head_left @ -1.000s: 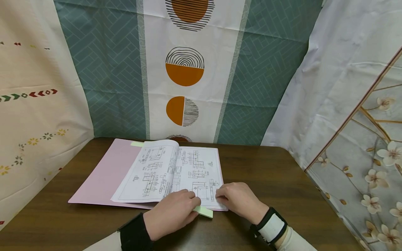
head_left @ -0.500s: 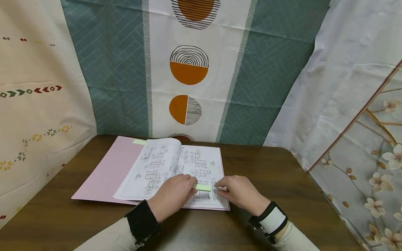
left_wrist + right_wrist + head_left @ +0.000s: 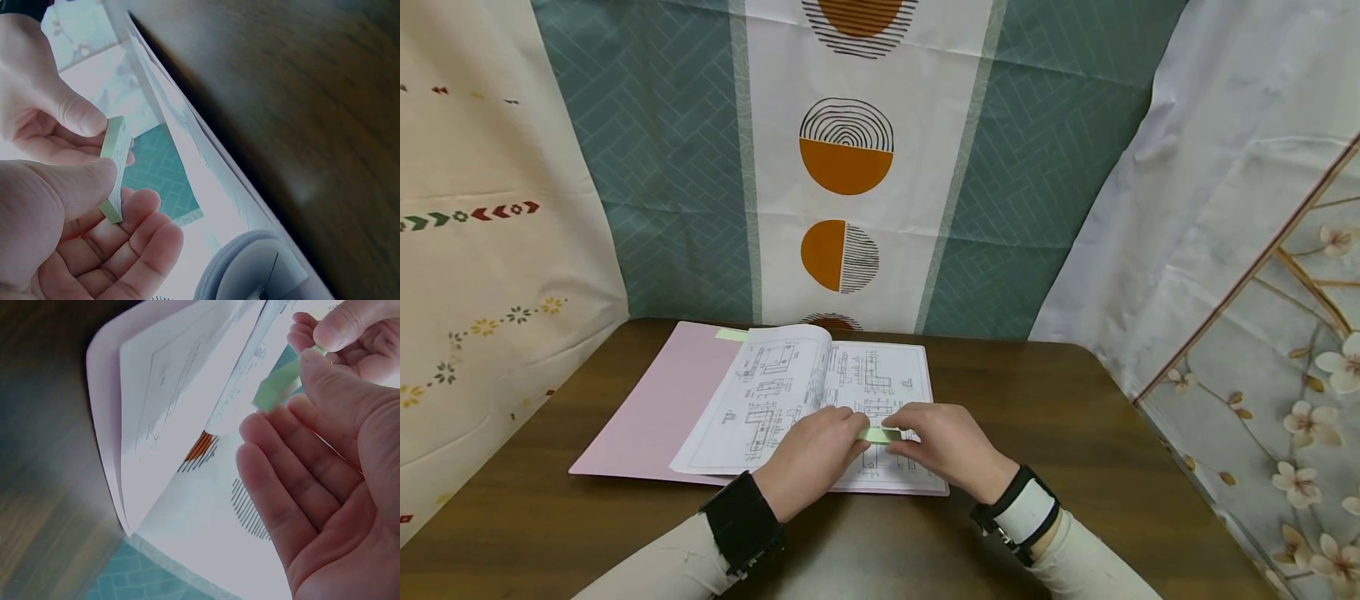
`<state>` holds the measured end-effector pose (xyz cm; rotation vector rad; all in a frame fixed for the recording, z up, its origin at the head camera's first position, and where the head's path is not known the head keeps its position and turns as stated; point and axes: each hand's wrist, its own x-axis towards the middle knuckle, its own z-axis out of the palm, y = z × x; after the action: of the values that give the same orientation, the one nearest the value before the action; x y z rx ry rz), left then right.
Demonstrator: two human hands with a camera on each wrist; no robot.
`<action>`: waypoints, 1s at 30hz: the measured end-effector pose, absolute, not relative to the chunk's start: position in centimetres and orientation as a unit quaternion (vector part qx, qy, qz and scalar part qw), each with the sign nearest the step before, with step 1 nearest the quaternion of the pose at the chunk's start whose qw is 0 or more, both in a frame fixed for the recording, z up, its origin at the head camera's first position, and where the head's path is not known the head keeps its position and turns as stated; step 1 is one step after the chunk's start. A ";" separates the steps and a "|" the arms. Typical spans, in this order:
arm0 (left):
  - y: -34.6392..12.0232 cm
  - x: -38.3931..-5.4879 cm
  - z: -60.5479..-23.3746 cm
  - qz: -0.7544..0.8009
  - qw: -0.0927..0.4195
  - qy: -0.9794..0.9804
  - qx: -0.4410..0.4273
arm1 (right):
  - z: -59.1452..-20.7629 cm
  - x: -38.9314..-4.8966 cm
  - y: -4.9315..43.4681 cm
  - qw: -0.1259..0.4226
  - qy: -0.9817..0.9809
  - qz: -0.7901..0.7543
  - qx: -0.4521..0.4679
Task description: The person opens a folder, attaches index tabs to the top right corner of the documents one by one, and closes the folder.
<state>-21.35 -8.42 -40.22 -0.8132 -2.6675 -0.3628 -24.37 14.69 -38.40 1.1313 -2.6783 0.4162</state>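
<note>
A slim pale-green pad of sticky notes (image 3: pixel 878 436) is held above the right-hand page of an open booklet of technical drawings (image 3: pixel 868 371). My left hand (image 3: pixel 812 454) pinches its left end between thumb and fingers. At the other end is my right hand (image 3: pixel 951 442), thumb and fingertips closed about the pad. The left wrist view shows the pad (image 3: pixel 119 147) edge-on, with both thumbs on it. In the right wrist view one green end (image 3: pixel 275 387) sticks out beyond my right thumb, over the fingertips.
The booklet lies in a pink folder (image 3: pixel 647 408), its left pages curling up. Another pale-green sticky note (image 3: pixel 731 334) shows at the folder's top edge. All this rests on a dark wooden table (image 3: pixel 1022 383) with patterned cloths (image 3: pixel 692 167) hanging behind and beside it.
My left hand has lifted the sticky-note pad from the booklet's lower edge up over the page. My right hand has left the page's right side and moved left onto the pad's end.
</note>
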 end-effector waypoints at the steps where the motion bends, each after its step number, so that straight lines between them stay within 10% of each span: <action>1: -8.4 -21.4 -40.2 -0.127 0.163 -0.936 -0.285 | -38.4 -24.4 14.6 0.101 -0.908 0.142 0.381; 30: -8.3 -21.3 -40.0 -0.146 0.162 -0.933 -0.286 | -38.0 -24.1 14.7 0.136 -0.906 0.109 0.385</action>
<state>-21.27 -8.35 -39.99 -0.8155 -2.6634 -0.4157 -24.08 14.68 -37.97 1.1158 -2.6230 0.3144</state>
